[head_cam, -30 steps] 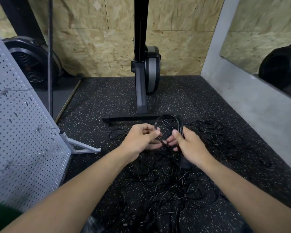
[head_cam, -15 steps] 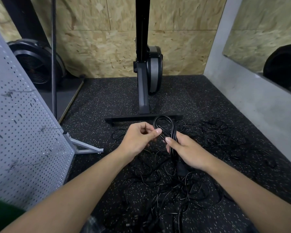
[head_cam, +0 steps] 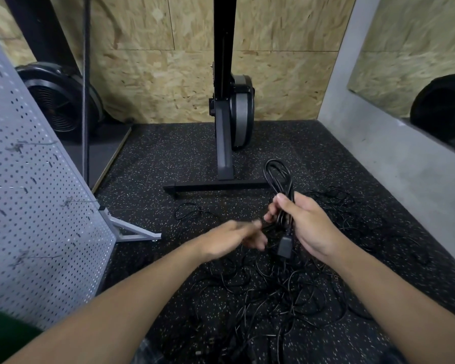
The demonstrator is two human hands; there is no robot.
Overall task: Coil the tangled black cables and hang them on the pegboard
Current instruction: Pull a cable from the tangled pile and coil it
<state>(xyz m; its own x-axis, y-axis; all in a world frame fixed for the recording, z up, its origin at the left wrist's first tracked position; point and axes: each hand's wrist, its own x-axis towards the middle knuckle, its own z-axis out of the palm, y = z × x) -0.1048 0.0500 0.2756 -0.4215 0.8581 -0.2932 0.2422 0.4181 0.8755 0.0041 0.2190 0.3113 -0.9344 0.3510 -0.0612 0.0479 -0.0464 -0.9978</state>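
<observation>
Right hand (head_cam: 309,225) grip curled round coiled cable (head_cam: 277,172); left hand (head_cam: 227,239) blurred, grip unclear.

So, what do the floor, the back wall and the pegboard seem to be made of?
Floor: probably rubber matting, matte black with pale flecks. Back wall: looks like strand board, raw wood chips pressed flat, unpainted. Pegboard: likely painted metal, smooth pale grey with regular holes, though plastic cannot be excluded.

floor (head_cam: 168,158) was black speckled rubber matting. loose tangle of black cables (head_cam: 273,292) lay on it, centre-front. exercise machine's base bar (head_cam: 216,185) sat behind the tangle, pegboard foot (head_cam: 132,232) at left.
</observation>
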